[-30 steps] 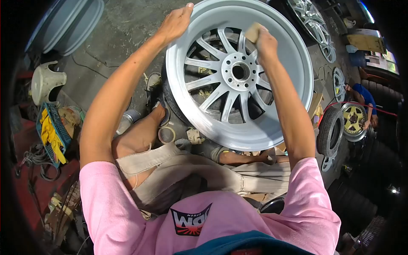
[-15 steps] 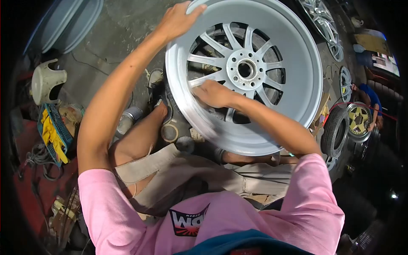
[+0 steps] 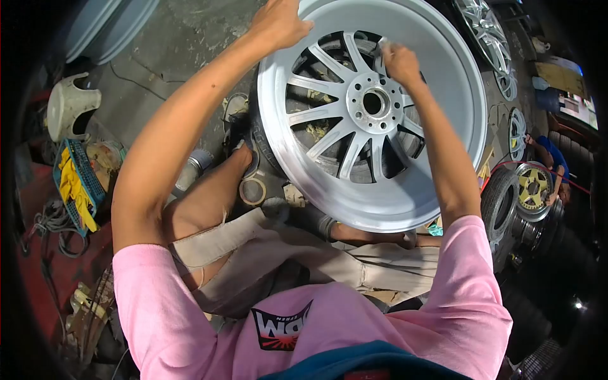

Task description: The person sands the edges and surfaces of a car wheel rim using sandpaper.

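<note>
A large silver-grey alloy wheel rim (image 3: 448,95) with many spokes lies tilted before my knees, its hub hole facing me. My left hand (image 3: 278,24) grips the rim's outer lip at the upper left, fingers curled over the edge. Inside the barrel, my right hand (image 3: 400,62) is closed near the upper spokes, right of the hub. Its fingertips pinch together against a spoke; a small greyish bit shows there, too small to name. Beneath the rim, a black tyre (image 3: 269,149) is partly hidden.
At left stand a white plastic stool (image 3: 71,104) and a teal basket (image 3: 75,190) with yellow gloves. A tape roll (image 3: 252,190) lies by my foot. To the right are a loose tyre (image 3: 500,202), a gold-centred wheel (image 3: 533,185) and a person in blue (image 3: 552,154).
My right hand has moved from the rim's lower-left inner side up and right to the upper spokes. The rim has turned slightly and shifted right; my left hand still holds its lip.
</note>
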`<state>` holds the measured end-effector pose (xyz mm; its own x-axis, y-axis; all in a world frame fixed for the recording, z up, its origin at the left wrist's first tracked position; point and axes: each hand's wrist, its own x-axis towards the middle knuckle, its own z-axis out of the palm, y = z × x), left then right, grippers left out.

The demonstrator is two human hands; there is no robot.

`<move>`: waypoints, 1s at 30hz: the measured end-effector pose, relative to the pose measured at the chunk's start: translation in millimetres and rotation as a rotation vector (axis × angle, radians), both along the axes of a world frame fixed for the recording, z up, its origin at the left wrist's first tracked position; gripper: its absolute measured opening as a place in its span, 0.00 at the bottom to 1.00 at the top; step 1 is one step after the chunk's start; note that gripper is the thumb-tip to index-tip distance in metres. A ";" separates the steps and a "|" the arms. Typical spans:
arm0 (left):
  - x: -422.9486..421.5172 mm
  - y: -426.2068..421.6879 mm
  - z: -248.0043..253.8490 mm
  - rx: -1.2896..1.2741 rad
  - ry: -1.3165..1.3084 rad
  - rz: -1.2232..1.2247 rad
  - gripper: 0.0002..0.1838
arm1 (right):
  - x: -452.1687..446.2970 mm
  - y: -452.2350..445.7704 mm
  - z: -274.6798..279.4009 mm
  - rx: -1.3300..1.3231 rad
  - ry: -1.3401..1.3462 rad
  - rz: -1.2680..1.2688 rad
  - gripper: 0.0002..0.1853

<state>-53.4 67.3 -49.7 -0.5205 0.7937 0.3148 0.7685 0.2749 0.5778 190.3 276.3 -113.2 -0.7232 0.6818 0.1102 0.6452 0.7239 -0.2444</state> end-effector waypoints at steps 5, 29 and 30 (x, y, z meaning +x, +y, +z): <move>3.6 -10.5 28.9 -0.212 -0.147 -0.052 0.28 | -0.5 -98.9 -6.4 0.123 -0.173 0.274 0.15; 2.7 -5.5 23.6 -0.172 -0.136 -0.013 0.24 | 159.0 -85.1 105.6 -0.924 -0.550 0.069 0.26; 0.1 -7.9 26.9 -0.178 -0.135 -0.001 0.24 | 157.5 -82.7 105.3 -0.707 -0.410 0.270 0.23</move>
